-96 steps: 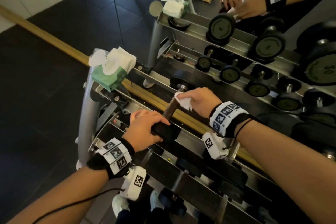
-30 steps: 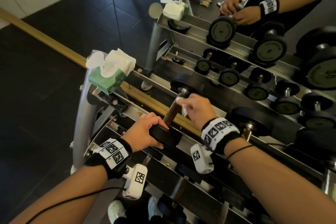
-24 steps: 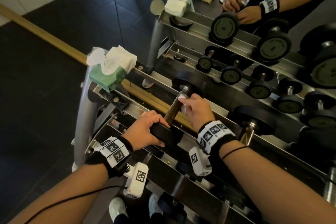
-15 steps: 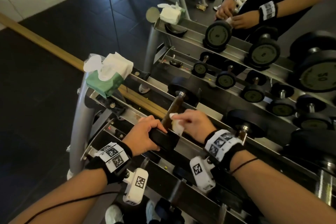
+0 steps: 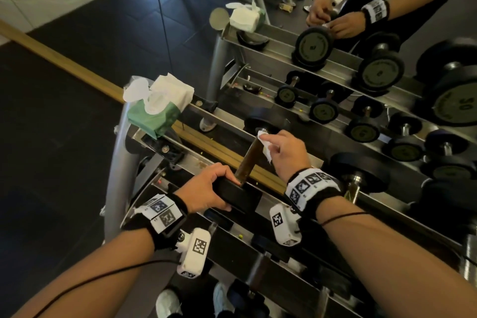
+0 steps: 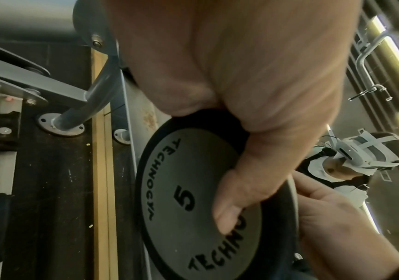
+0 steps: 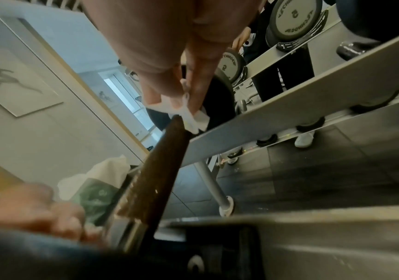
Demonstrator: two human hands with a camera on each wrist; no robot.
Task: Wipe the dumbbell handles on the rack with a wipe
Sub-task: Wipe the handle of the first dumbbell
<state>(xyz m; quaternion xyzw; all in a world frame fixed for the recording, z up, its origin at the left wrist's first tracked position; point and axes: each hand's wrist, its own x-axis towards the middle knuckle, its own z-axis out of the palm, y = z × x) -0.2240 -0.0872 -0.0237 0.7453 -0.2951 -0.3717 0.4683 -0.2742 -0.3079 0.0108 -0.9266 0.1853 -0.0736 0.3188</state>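
The dumbbell handle (image 5: 247, 157) lay at the centre of the head view, its long axis running from lower left to upper right, raised off the rack (image 5: 304, 160). The right hand (image 5: 284, 152) pinched a white wipe (image 5: 265, 146) against the handle's upper end, beside the far head (image 5: 265, 121). The left hand (image 5: 206, 192) curled round the near head (image 5: 237, 195), steadying it. Most of the handle lay below the wipe, toward the left hand. A tissue pack (image 5: 157, 108) sat at the rack's upper-left corner; a mirror stood behind.
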